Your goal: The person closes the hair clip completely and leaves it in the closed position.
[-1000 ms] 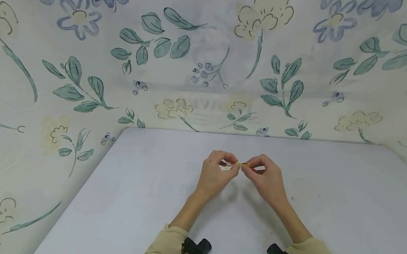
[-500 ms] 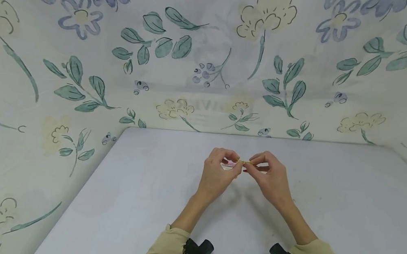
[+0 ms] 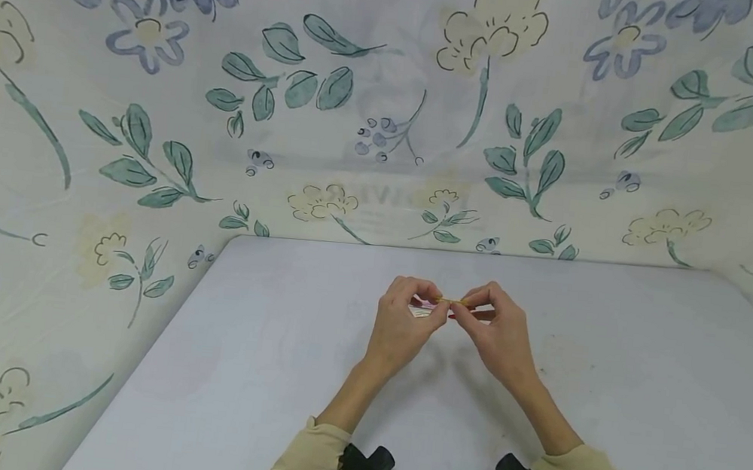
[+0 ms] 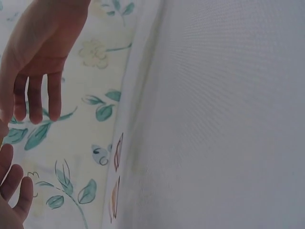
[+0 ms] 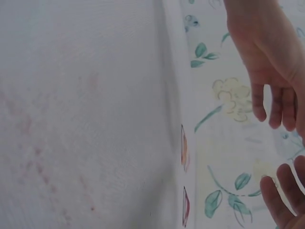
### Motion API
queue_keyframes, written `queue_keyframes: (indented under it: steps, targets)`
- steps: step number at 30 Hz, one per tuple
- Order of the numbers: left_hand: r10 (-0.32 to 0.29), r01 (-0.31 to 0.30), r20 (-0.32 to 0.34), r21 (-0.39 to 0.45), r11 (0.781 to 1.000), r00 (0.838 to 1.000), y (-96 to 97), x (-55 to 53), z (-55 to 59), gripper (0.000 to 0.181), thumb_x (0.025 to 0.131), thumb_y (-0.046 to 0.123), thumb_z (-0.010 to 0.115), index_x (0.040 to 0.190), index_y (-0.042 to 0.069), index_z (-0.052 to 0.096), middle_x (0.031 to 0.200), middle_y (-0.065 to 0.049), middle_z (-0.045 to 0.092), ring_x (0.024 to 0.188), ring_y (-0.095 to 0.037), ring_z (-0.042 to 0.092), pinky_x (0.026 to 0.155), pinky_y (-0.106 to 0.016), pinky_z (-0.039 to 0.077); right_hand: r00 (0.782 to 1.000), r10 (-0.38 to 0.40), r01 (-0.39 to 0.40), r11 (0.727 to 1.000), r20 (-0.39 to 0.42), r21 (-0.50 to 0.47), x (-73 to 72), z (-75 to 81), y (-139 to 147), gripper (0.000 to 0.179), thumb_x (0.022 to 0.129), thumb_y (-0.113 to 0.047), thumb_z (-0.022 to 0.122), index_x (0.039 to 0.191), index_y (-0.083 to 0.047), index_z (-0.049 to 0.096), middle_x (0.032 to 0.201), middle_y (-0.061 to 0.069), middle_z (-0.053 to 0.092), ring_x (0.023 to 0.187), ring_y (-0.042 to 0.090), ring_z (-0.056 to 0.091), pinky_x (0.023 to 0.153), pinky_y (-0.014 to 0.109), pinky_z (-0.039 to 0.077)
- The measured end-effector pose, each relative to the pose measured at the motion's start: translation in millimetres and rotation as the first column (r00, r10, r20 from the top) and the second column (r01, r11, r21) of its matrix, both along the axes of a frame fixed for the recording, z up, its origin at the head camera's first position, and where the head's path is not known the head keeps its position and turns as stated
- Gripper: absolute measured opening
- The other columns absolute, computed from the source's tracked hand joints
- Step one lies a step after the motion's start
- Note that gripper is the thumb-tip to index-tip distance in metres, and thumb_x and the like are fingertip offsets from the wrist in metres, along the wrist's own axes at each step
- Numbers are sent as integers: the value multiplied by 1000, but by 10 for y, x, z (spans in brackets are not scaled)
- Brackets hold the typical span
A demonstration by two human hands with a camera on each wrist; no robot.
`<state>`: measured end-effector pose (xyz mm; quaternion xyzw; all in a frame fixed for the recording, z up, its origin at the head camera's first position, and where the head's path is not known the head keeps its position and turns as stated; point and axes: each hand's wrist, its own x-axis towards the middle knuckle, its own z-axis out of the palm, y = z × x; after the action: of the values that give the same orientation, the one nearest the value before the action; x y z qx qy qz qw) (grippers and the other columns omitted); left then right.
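Observation:
Near the far side of the table, my left hand (image 3: 397, 332) and right hand (image 3: 501, 341) face each other in the head view. A thin yellow strand (image 3: 451, 301) spans the small gap between their fingertips. Thumb and forefinger of each hand pinch one end of it; its exact kind is too small to tell. In the left wrist view, the other fingers of both hands point loosely outward. Beyond the hands lie a flat, loop-like red piece (image 5: 186, 207) and an orange one (image 5: 184, 148), mostly hidden by my hands in the head view.
The white table (image 3: 237, 343) ends at a far edge, where a floral cloth (image 3: 388, 115) rises behind it and continues along the sides. Black wrist devices (image 3: 369, 465) stick out from both sleeves. Small faint specks dot the tabletop right of my right hand.
Compared with one second ago, my hands have drawn slightly apart and more of the yellow strand shows between the fingertips. Over the last half second they have barely moved.

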<state>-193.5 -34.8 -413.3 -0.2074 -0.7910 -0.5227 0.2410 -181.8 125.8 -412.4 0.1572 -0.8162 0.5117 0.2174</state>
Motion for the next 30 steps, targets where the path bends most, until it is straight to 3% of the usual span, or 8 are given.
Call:
queue_keyframes:
  steps: [6, 14, 22, 30]
  targets:
    - [14, -14, -5, -17, 1000, 1000, -1, 12, -4, 8, 82, 6, 72, 86, 5, 66, 84, -5, 65, 87, -18, 58, 75, -34, 54, 1000, -22, 22, 1000, 6, -6, 8, -12, -27, 18, 87, -8, 75, 92, -4, 58, 91, 7, 67, 88, 20, 66, 74, 17, 53]
    - [33, -33, 1, -42, 999, 999, 5, 21, -2, 6, 82, 7, 72, 86, 5, 67, 83, -5, 65, 85, -18, 58, 74, -32, 53, 999, -19, 21, 999, 40, -38, 7, -32, -44, 17, 87, -7, 74, 93, -4, 58, 91, 8, 67, 86, 20, 64, 71, 17, 53]
    - [64, -65, -17, -45, 997, 998, 16, 35, -5, 6, 82, 5, 73, 81, 6, 67, 79, -3, 64, 80, -17, 58, 72, -30, 53, 1000, -1, 2, 999, 17, -50, 14, -61, -65, 13, 89, -3, 71, 90, -3, 58, 88, 7, 68, 78, 17, 64, 67, 19, 53]
    - [26, -27, -29, -25, 999, 999, 24, 30, -29, 4, 83, 4, 72, 84, 5, 67, 81, -5, 64, 81, -18, 59, 72, -30, 54, 999, -6, 10, 998, 54, -70, 12, -57, -42, 13, 89, -6, 72, 92, -4, 60, 88, 7, 68, 82, 18, 64, 70, 18, 53]
